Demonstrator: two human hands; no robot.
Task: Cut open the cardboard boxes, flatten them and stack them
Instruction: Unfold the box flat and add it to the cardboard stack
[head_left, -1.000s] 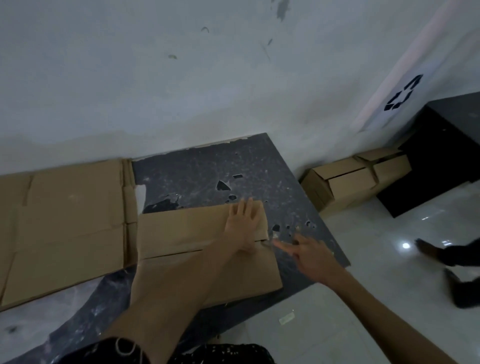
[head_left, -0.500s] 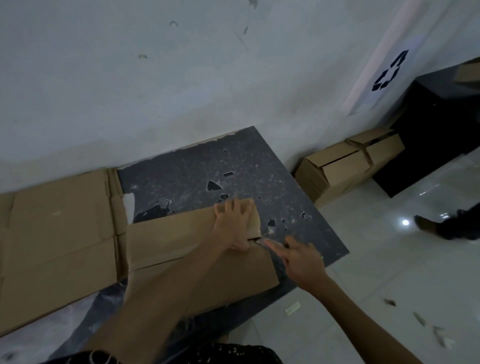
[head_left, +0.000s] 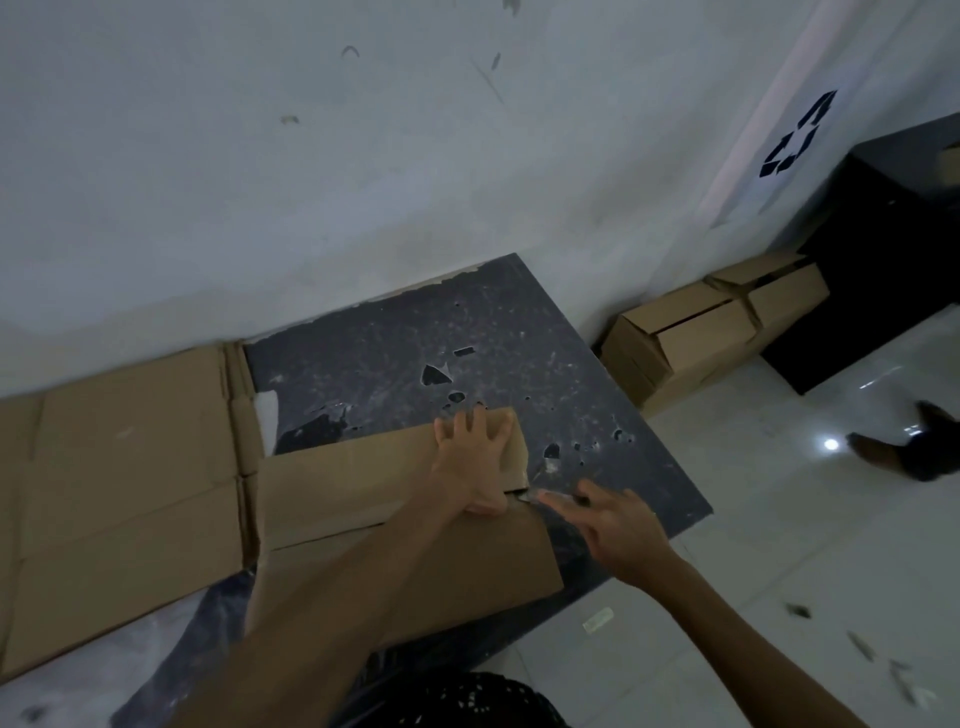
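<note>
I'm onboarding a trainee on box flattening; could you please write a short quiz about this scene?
1. True or false: the left hand rests on the flattened cardboard box.
2. Where are the unflattened boxes? A) on a shelf B) on the floor by the wall C) in the person's arms
3. Fill in: the paper sign shows a ___ symbol.
Key: 1 true; 2 B; 3 recycling.

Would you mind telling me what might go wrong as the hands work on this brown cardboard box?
The left hand presses flat on the brown cardboard box, its thumb right beside the seam the right hand points at; any blade there, too blurred to confirm, could nick it. The box sits near the front edge of the dark speckled table and might slide off.
</note>
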